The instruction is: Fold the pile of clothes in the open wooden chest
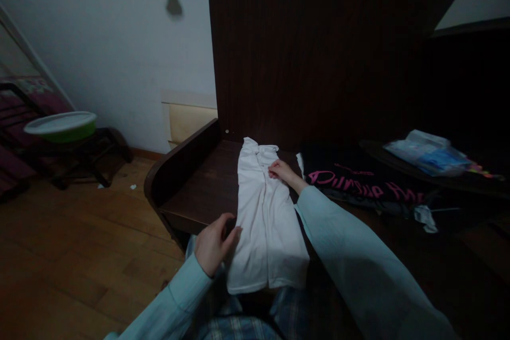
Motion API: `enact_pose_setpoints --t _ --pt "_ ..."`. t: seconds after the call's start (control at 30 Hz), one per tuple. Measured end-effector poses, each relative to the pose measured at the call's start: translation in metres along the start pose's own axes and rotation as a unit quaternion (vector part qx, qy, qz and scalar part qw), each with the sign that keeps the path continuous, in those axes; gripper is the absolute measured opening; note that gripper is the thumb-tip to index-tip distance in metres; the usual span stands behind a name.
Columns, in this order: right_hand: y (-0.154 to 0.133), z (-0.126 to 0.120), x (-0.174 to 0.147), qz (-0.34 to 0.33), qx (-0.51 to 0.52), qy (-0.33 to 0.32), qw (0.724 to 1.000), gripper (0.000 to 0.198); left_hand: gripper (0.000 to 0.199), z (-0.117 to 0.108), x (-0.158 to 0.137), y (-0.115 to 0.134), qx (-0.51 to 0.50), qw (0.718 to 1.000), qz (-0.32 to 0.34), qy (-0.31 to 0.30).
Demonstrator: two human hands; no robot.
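Observation:
A white shirt (pixel 255 223) lies lengthwise on a dark wooden desk (pixel 199 183), folded into a long narrow strip with a seam-like line down its middle. Its lower end hangs over the front edge toward my lap, and a few wrinkles run along it. My right hand (pixel 283 171) rests on the upper part of the shirt, thumb and fingertips pinched together at the fabric near the middle line. At the shirt's lower left edge is my left hand (pixel 217 241), thumb and fingers apart; whether the fingertips touch the cloth is hard to tell.
Right of the shirt lies dark folded clothing (pixel 358 180) with pink lettering. Beyond it is a blue-white plastic package (pixel 430 151). A raised side board (pixel 179 156) bounds the desk's left. A chair (pixel 91 143) holding a green basin (pixel 67 130) stands at far left.

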State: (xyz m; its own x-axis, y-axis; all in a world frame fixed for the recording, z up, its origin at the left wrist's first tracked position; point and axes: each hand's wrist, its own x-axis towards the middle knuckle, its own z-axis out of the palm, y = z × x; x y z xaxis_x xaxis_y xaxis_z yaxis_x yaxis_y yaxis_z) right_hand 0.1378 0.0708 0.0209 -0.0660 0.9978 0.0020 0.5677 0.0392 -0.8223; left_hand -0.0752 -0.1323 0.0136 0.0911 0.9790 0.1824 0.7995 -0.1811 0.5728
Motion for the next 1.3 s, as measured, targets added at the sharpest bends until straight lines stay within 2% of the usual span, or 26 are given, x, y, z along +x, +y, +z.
enact_pose_setpoints --t 0.07,0.1,0.2,0.3,0.47,0.7,0.9,1.07,1.13,1.23,1.3 --pt "-0.001 -0.003 0.008 0.002 -0.030 0.036 0.999 0.008 0.021 0.000 0.009 0.009 0.012 0.998 0.061 0.025" --pt "-0.002 -0.004 0.012 0.001 -0.049 0.049 0.998 0.007 0.020 0.003 0.014 0.015 0.007 0.995 0.096 0.018" --pt "-0.006 0.001 0.017 -0.008 -0.115 0.062 0.991 0.009 0.019 0.019 0.027 0.035 0.000 0.987 0.152 -0.043" --pt "-0.009 0.010 0.016 -0.015 -0.172 0.063 0.983 0.010 0.017 0.039 0.032 0.051 0.015 0.986 0.143 -0.081" --pt "-0.013 0.014 0.015 -0.007 -0.224 0.066 0.972 0.016 0.029 0.056 0.027 0.053 0.004 0.987 0.143 -0.073" --pt "-0.027 0.003 0.018 0.013 -0.224 0.090 0.970 0.011 0.019 0.060 0.029 0.041 -0.097 0.978 0.167 -0.078" --pt "-0.030 0.006 0.022 0.008 -0.173 0.116 0.978 0.018 0.016 0.057 0.030 0.039 -0.161 0.970 0.166 -0.080" --pt "-0.023 0.010 0.012 -0.019 -0.147 0.097 0.984 0.021 0.019 0.052 0.027 0.040 -0.081 0.985 0.147 -0.032" --pt "-0.016 0.013 0.002 -0.068 -0.163 0.099 0.979 0.026 0.022 0.050 0.024 0.039 -0.030 0.985 0.168 -0.020" --pt "-0.002 0.021 -0.016 -0.163 -0.237 0.041 0.957 0.038 0.036 0.049 0.021 0.035 0.045 0.973 0.219 -0.052" --pt "0.007 0.027 -0.026 -0.174 -0.291 -0.017 0.941 0.047 0.044 0.047 0.020 0.033 0.085 0.964 0.235 -0.086"
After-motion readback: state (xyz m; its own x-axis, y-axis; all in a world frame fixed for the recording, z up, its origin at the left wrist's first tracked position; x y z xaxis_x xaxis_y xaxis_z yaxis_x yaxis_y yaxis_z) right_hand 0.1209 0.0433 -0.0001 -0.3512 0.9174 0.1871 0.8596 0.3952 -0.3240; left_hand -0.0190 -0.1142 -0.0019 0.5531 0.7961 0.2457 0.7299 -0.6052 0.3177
